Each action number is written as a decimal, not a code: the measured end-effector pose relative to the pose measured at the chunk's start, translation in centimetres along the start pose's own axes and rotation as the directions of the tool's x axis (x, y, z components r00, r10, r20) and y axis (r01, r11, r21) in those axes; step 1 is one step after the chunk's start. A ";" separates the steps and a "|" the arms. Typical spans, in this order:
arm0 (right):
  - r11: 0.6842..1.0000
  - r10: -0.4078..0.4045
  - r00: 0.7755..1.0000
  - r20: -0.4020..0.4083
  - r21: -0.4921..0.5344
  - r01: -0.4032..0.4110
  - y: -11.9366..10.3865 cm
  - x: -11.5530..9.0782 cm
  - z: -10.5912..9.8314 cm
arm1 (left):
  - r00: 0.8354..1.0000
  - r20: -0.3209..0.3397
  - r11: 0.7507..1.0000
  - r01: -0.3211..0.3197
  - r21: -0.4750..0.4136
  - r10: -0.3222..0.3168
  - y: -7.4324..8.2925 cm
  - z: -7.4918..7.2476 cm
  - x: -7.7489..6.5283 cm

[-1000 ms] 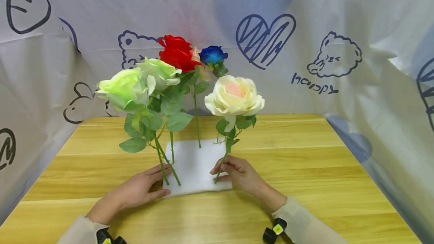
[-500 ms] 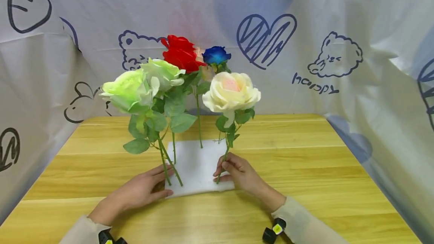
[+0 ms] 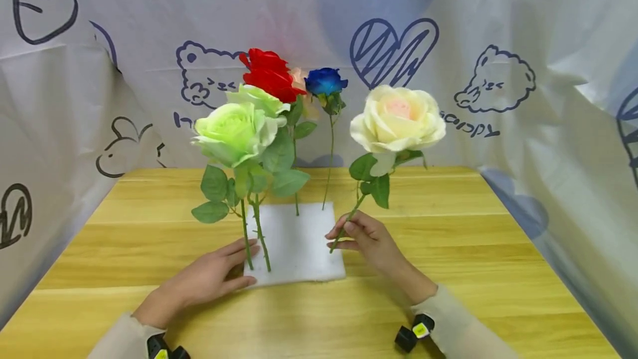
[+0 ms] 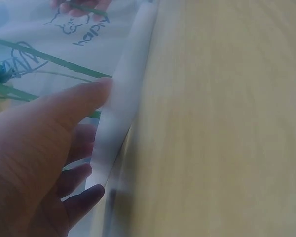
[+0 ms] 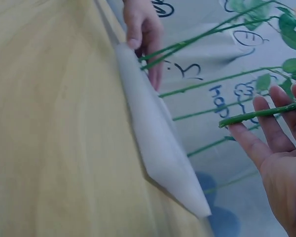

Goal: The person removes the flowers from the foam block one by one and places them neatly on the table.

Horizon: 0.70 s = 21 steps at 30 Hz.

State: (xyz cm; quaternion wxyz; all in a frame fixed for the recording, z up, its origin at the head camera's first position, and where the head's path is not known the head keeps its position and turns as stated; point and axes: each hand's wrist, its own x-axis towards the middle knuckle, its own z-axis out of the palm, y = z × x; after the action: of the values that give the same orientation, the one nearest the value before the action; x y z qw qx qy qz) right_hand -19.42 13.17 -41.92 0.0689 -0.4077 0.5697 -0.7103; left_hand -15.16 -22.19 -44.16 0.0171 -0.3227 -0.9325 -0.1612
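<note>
Wood-grain yellow bench (image 3: 498,237), doodled white cloth (image 3: 548,10) behind. Cream artificial rose (image 3: 399,118), near right, pinched low by right hand (image 3: 371,240); green stem (image 5: 239,119) end apart from white foam-like slab (image 3: 301,245). Slab best steadied by left hand (image 3: 209,276), fingers (image 4: 84,202) apart at left edge; stem best gripped low.

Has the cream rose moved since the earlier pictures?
Yes: in the head view, the cream rose has shifted right and slightly up against the heart drawing, now covering its lower tip.
</note>
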 end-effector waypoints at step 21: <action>0.935 -0.019 0.962 -0.272 -0.344 -0.079 -5.3 -2.9 -5.2 | 1.000 0.005 1.000 0.017 -0.011 -0.017 -0.1 0.0 0.1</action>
State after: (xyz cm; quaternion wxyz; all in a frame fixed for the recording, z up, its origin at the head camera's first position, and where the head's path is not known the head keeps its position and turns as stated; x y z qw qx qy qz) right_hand -19.04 20.54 -38.90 -0.0726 -0.3037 0.6978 -0.6446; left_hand -15.30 -22.18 -44.18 0.0118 -0.3152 -0.9344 -0.1656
